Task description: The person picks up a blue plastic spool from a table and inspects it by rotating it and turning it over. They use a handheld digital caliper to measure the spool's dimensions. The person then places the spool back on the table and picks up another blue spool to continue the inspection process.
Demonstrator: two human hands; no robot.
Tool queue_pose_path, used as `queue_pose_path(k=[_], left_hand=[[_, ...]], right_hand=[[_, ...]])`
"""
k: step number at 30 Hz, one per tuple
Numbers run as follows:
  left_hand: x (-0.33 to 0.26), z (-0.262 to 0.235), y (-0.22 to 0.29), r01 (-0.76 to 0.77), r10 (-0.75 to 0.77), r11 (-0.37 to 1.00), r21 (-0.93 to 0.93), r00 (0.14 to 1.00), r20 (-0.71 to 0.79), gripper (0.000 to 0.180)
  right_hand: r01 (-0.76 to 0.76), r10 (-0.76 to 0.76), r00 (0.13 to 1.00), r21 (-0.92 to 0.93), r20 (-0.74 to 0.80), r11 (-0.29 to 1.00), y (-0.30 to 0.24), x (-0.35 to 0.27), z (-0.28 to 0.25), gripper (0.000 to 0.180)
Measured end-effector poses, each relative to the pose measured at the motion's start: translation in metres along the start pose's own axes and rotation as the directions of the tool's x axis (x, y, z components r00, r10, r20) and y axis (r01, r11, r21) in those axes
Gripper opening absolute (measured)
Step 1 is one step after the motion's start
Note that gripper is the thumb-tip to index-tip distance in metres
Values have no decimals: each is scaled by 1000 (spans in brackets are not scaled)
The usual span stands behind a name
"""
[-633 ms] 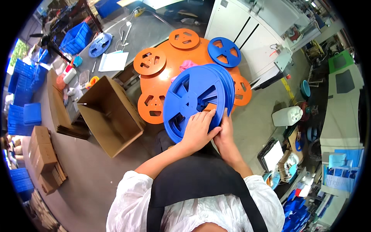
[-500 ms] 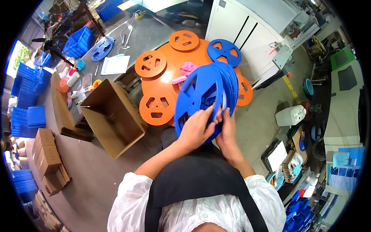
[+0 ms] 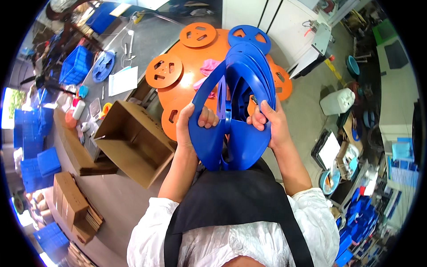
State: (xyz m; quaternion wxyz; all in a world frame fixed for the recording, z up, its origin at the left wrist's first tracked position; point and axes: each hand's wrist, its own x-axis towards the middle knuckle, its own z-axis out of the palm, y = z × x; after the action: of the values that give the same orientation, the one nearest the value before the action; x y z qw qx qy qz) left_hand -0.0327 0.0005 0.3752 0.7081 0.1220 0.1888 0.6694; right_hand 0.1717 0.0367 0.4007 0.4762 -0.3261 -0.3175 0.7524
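In front of my chest I hold a bunch of blue plastic reel discs with large cut-out windows. My left hand [image 3: 187, 127] is closed around the left blue disc [image 3: 206, 144], its fingers through a window. My right hand [image 3: 275, 126] grips the right-hand blue discs [image 3: 250, 144] the same way, with several more discs stacked behind. The two sides stand tilted apart in a V, close together at a small hub [image 3: 228, 116] in the middle. Beyond them is a round orange table [image 3: 189, 86] carrying several orange discs [image 3: 164, 71], a blue disc [image 3: 250, 39] and a pink cloth [image 3: 210, 66].
An open cardboard box [image 3: 133, 142] stands left of the orange table. Behind it is a grey workbench [image 3: 155, 38] with papers and a blue disc [image 3: 103, 66]. A white cabinet [image 3: 284, 26] stands at the far right, a white jug [image 3: 338, 101] on the right.
Both hands were together at the reels' right edge; now they are apart, one on each side. The reels have turned toward me and spread into a V.
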Motion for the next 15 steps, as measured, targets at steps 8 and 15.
queue_pose_path(k=[8, 15], left_hand=[[26, -46, 33, 204, -197, 978, -45, 972, 127, 26], [46, -19, -2, 7, 53, 870, 493, 993, -107, 33]], right_hand=[[-68, 61, 989, -47, -136, 997, 23, 10, 23, 30], [-30, -77, 904, -242, -421, 970, 76, 46, 45, 71]])
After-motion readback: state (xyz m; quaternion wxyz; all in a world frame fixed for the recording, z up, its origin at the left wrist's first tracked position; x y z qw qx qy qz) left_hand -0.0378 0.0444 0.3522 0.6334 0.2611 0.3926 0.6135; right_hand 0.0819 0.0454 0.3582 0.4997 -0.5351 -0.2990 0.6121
